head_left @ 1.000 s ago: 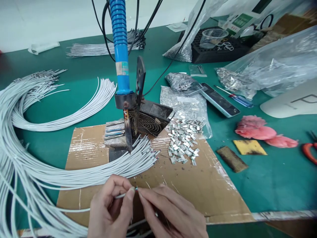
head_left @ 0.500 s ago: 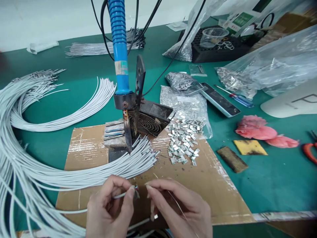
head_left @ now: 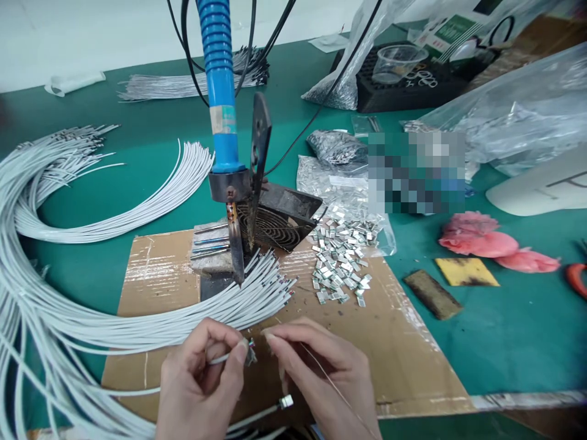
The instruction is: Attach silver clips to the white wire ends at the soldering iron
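A thin white cable with coloured wire ends (head_left: pixel 219 359) is resting pinched in the left hand (head_left: pixel 202 379) above creased brown cardboard (head_left: pixel 358 348). The right hand (head_left: pixel 321 379) is holding its fingertips narrowly together, whether around anything I cannot tell. Beyond, a ribbed blue handle (head_left: pixel 222 104) is overhanging curved white cables (head_left: pixel 183 324); flat silvery rectangles (head_left: pixel 340 263) are lying scattered, green tabletop (head_left: pixel 495 342) spreading around.
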`<action>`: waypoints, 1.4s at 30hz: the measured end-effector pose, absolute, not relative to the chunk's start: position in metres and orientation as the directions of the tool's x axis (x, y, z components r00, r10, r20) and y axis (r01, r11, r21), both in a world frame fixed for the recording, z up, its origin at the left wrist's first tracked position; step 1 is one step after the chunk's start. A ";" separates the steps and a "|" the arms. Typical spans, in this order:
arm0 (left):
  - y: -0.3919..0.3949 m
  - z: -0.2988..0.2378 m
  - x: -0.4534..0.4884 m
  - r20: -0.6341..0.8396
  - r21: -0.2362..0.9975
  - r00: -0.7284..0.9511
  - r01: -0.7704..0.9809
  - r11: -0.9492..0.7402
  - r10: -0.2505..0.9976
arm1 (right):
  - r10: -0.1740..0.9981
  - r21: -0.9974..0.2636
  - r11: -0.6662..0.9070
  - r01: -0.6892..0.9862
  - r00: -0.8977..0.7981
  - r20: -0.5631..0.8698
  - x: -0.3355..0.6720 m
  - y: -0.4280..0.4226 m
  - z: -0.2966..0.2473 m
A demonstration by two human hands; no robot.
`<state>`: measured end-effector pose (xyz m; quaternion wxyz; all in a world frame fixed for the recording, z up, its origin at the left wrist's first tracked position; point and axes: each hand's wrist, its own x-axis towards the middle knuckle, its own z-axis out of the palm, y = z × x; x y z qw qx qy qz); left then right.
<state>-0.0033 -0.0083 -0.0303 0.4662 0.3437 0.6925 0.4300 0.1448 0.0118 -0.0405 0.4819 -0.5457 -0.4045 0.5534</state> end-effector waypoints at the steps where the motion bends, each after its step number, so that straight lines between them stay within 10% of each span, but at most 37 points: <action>1: -0.008 -0.031 -0.004 -0.352 0.914 -0.335 0.079 0.398 0.874 | 0.957 -0.949 -0.284 -0.137 0.011 -0.288 0.145 0.013 -0.039; 8: -0.007 -0.031 -0.002 -0.368 0.911 -0.335 0.055 0.408 0.867 | 0.941 -0.921 -0.339 -0.190 -0.064 -0.333 0.144 0.012 -0.040; 29: -0.007 -0.032 -0.001 -0.338 0.917 -0.300 0.108 0.384 0.892 | 0.925 -0.916 0.373 0.148 -0.132 0.356 0.156 0.009 -0.054; 42: -0.008 -0.033 0.000 -0.303 0.904 -0.317 0.202 0.376 0.899 | 0.985 -0.972 -0.150 -0.183 0.052 -0.162 0.146 0.011 -0.038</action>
